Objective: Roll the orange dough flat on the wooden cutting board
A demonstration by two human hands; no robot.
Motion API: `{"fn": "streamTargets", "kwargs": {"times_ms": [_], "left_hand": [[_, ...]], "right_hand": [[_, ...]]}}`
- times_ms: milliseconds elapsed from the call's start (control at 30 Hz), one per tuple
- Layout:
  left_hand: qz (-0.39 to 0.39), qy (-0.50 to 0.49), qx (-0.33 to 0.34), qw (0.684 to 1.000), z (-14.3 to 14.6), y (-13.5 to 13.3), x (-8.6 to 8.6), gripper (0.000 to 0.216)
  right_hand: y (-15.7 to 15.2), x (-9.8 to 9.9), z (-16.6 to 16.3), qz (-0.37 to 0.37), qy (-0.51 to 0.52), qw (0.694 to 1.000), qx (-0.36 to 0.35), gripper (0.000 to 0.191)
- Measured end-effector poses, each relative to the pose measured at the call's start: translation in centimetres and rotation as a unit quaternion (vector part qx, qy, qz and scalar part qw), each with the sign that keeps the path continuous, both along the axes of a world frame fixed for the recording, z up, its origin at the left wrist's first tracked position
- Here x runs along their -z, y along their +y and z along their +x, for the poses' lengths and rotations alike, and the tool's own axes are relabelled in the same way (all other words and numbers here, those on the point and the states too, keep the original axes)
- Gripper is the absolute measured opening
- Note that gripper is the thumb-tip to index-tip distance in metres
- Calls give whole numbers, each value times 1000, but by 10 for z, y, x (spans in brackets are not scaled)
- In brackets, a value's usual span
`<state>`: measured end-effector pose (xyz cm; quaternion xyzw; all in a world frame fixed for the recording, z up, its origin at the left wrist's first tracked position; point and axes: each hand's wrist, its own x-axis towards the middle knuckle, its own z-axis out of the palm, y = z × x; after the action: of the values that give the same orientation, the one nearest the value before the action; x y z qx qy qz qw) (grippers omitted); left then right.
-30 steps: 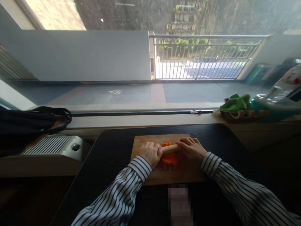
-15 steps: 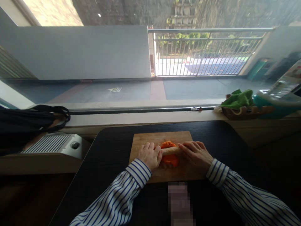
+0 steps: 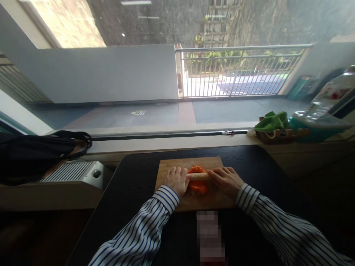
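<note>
On the cutting board (image 3: 188, 164), my left hand (image 3: 176, 180) curls around one rolling pin (image 3: 199, 176) end, right hand (image 3: 226, 180) lies flat-fingered on the other; even pressure should flatten the orange dough (image 3: 197, 187) uniformly.

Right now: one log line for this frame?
left hand: on rolling pin | right hand: on rolling pin | orange dough: under rolling pin, on cutting board

No readable text; bottle label (image 3: 337, 92) too blurred.
</note>
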<state>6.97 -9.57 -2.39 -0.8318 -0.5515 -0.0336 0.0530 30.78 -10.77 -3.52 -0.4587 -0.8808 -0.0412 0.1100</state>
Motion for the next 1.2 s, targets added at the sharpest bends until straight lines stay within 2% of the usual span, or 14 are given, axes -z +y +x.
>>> {"fn": "streamTargets", "kwargs": {"times_ms": [100,233,300,600,833,1033,1200], "left_hand": [[33,-23,10,999,3,0,2,43],[43,-55,126,990,4,0,6,42],[25,-62,147,987,6,-1,6,43],[-35,-76,83,993,19,1,-5,51],[-69,-79,68,992,23,10,-8,50],[-17,-74,57,995,0,-1,-7,57],[-45,-64,69,995,-24,-8,-11,38]], "right_hand": [[0,-3,0,-13,-14,1000,-3,34],[0,-6,0,-24,-24,999,-3,33],[1,-5,0,-24,-23,999,-6,34],[-2,-1,0,5,-17,1000,-21,33],[-12,0,-1,29,11,999,-34,31],[-12,0,7,9,27,999,-34,36],[-12,2,9,-5,42,999,-25,44]]}}
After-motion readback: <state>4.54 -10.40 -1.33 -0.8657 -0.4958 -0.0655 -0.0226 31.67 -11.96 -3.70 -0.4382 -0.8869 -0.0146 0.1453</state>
